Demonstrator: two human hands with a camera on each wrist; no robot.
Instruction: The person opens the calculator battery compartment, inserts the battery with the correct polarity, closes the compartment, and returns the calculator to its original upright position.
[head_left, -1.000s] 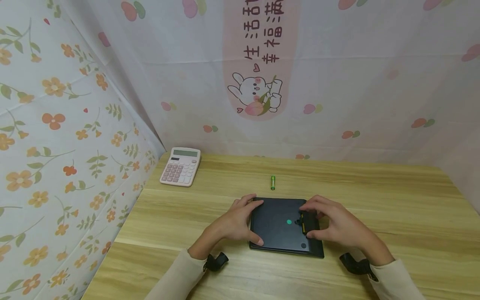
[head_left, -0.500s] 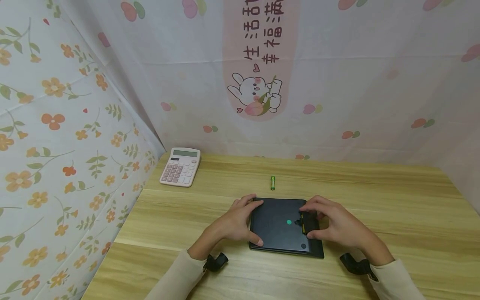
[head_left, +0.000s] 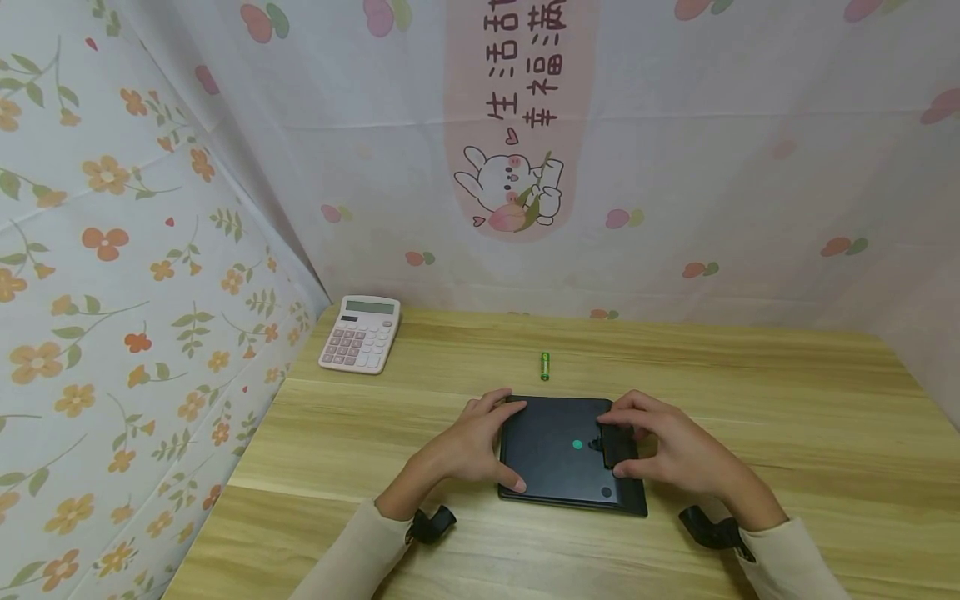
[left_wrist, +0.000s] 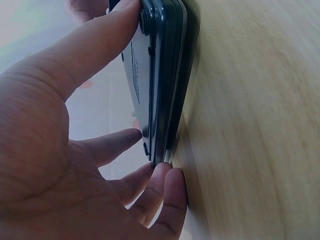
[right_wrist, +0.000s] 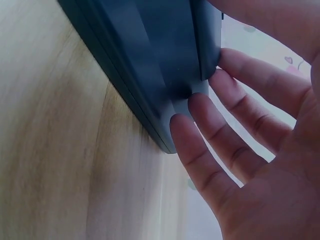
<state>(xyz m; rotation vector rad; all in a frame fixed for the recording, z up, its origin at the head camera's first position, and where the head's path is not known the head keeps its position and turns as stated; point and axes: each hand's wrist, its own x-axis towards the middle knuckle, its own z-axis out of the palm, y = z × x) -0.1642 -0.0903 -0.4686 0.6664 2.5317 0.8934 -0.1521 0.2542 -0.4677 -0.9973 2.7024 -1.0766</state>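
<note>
A flat black device (head_left: 551,450) lies on the wooden table with a small green dot on its upper face. My left hand (head_left: 468,443) grips its left end, thumb at the near edge and fingers at the far edge; the left wrist view shows those fingertips against the device's side (left_wrist: 162,90). At the right end, my right hand (head_left: 675,442) pinches a black battery cover (head_left: 619,447) between thumb and forefinger, over a recess in the device. What lies beneath the cover is hidden. Beyond the device, apart from both hands, lies a green battery (head_left: 545,367).
A pink and white calculator (head_left: 360,333) lies at the table's back left corner. A patterned curtain (head_left: 675,167) hangs behind the table (head_left: 787,400), and a floral one (head_left: 135,317) hangs along the left.
The yellow strip that showed along the battery cover's left edge is now covered, the cover sitting closer over the recess. Both hands stay almost still.
</note>
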